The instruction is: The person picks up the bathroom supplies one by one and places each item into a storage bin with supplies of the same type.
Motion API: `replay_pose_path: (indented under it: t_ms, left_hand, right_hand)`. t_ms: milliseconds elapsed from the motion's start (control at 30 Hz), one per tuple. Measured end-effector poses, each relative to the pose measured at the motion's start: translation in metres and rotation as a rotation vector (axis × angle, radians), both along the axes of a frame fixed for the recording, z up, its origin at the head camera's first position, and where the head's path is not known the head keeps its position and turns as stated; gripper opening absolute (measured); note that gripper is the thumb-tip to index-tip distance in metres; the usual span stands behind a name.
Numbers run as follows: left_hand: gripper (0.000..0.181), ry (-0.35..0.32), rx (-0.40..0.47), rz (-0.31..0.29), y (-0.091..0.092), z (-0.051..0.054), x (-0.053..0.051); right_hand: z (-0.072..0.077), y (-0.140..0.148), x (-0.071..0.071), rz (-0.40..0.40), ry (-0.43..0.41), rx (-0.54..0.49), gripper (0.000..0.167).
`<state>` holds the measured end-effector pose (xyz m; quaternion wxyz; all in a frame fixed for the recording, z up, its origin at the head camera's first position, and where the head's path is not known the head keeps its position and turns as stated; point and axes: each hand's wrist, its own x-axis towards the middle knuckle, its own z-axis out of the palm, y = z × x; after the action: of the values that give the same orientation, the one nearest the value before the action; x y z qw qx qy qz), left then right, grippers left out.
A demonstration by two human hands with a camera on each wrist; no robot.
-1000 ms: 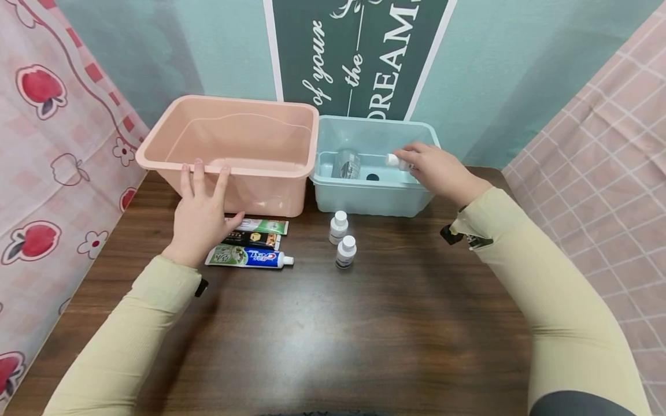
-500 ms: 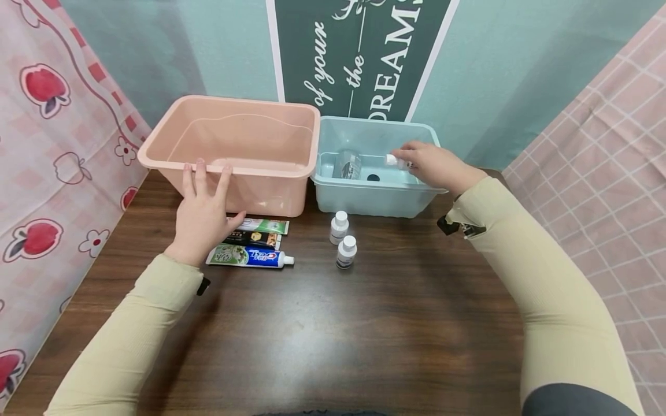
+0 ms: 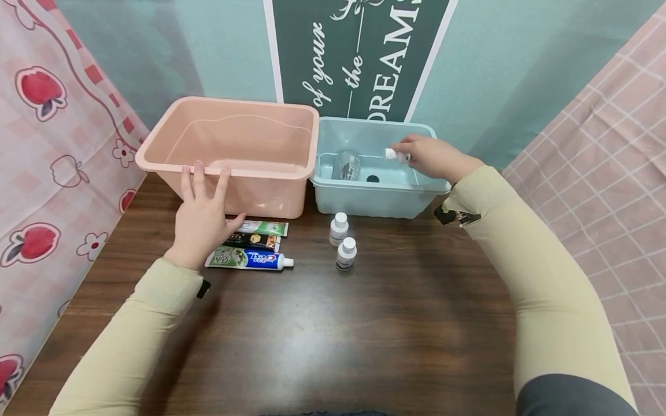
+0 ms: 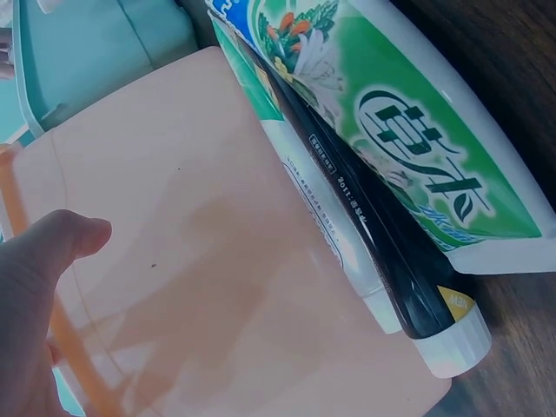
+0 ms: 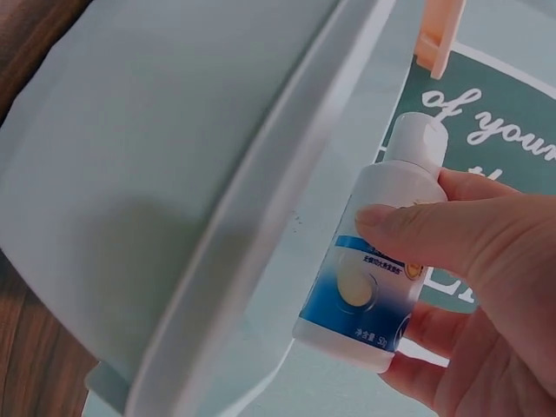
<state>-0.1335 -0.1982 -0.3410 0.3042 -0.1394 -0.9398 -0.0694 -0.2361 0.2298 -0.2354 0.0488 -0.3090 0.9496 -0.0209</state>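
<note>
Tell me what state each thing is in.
Held bottle: capped, tilted, in the right hand.
Left hand: touching the pink bin's rim.
Pink bin: upright, lidless.
Blue bin: upright, lidless.
Clear container: inside blue bin; cap state unclear.
Front white bottle: standing, capped.
Back white bottle: standing, capped.
Three toothpaste tubes: lying down, capped.

Bottles [image 3: 346, 257] right of toothpaste tubes [image 3: 252, 259]

I have the left grip [image 4: 24, 300] between eight and nine o'clock, thumb stretched toward the centre across the pink bin [image 4: 191, 156], its rim running off at eight. Toward half past ten I see a blue bin [image 4: 104, 52]. A flowered green tube [image 4: 417, 130] lies at two, then a black tube [image 4: 382, 234] and a white-and-green tube [image 4: 304, 187], their caps past four, where brown bench [image 4: 517, 347] shows.
</note>
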Motion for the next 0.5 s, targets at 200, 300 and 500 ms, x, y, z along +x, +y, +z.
replay_pose_path:
  t_ms: [200, 300, 500]
  left_hand:
    - [0.095, -0.005, 0.001, 0.006, -0.002, -0.003, 0.001]
    - [0.094, 0.005, 0.006, 0.005, -0.002, -0.004, 0.0]
    - [0.092, -0.017, 0.011, 0.01, -0.002, -0.001, 0.0]
  right_hand:
    - [-0.002, -0.002, -0.014, 0.001, -0.069, 0.0, 0.049]
    - [-0.002, -0.002, -0.022, 0.005, -0.092, 0.007, 0.05]
    - [0.002, 0.0, -0.032, 0.006, -0.09, 0.021, 0.049]
